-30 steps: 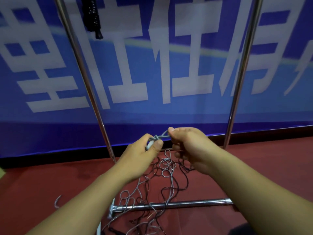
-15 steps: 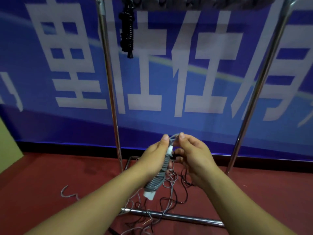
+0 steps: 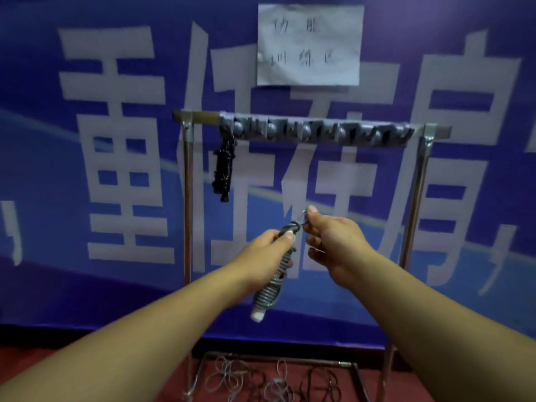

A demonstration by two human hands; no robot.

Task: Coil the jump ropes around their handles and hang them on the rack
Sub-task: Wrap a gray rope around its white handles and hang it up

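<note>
Between my two raised hands, in front of the steel rack, I hold the grey jump rope coiled tightly around its white-tipped handle. My left hand grips the upper part of the coiled bundle, thumb pressed near the top knot. My right hand pinches the small free loop of grey cord that stands out from the knot, thumb and forefinger closed on it; its other fingers are curled and hold nothing that I can make out.

The bundle hangs tilted, white end lowest, well below the grey hook bar across the top of the chrome tube rack. A black coiled jump rope already hangs from the leftmost hook. More loose grey and black ropes lie tangled on the red floor inside the rack base.

Handling judgement: the bundle looks light, and the cord appears thin, smooth and springy, so the coils may loosen if my left grip slackens. The loop is soft and will collapse unless held open. The best hold is the present one: the body of the coil for support, the loop pinched near its root for guidance onto a free hook. A paper notice is taped to the blue banner behind.
</note>
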